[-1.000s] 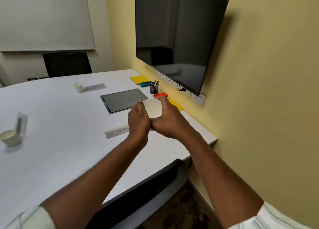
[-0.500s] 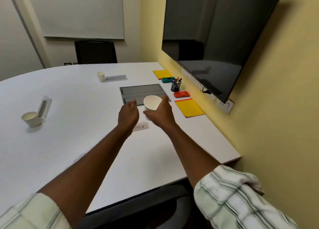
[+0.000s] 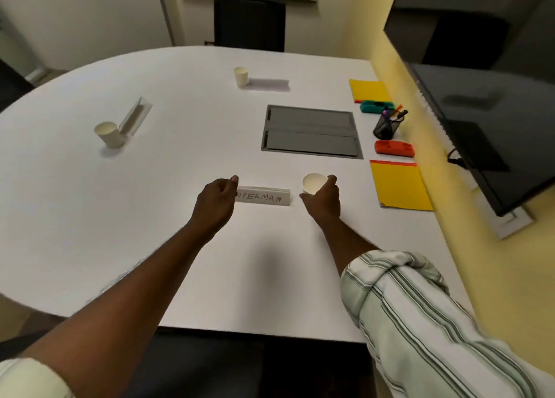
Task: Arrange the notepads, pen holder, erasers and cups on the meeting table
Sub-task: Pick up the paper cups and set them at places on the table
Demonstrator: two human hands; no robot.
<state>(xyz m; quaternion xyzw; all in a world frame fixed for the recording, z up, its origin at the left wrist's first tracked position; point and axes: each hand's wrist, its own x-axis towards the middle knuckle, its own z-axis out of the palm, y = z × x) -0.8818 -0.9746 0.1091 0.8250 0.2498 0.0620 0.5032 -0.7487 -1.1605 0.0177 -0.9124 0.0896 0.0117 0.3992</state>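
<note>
My right hand [image 3: 322,198] grips a white paper cup [image 3: 313,182] low over the white meeting table [image 3: 90,217], just right of a "SUPERMAN" name card [image 3: 265,198]. My left hand [image 3: 216,201] pinches that card's left end. Two more cups stand far off, one at the middle [image 3: 241,76] and one at the left [image 3: 108,134]. Along the right edge lie a near yellow notepad [image 3: 401,187], a red eraser [image 3: 394,147], a black pen holder [image 3: 386,127], a teal eraser [image 3: 377,106] and a far yellow notepad [image 3: 369,90].
A grey cable hatch [image 3: 310,132] is set into the table behind the cup. Two other name cards stand by the far cups, left [image 3: 135,118] and middle [image 3: 268,83]. A wall screen [image 3: 480,82] overhangs the right edge. Black chairs stand at the far end [image 3: 249,22] and below me [image 3: 210,367].
Both hands held the cup together near my chest. They have separated and moved down to the table: the right keeps the cup, the left has gone to the name card.
</note>
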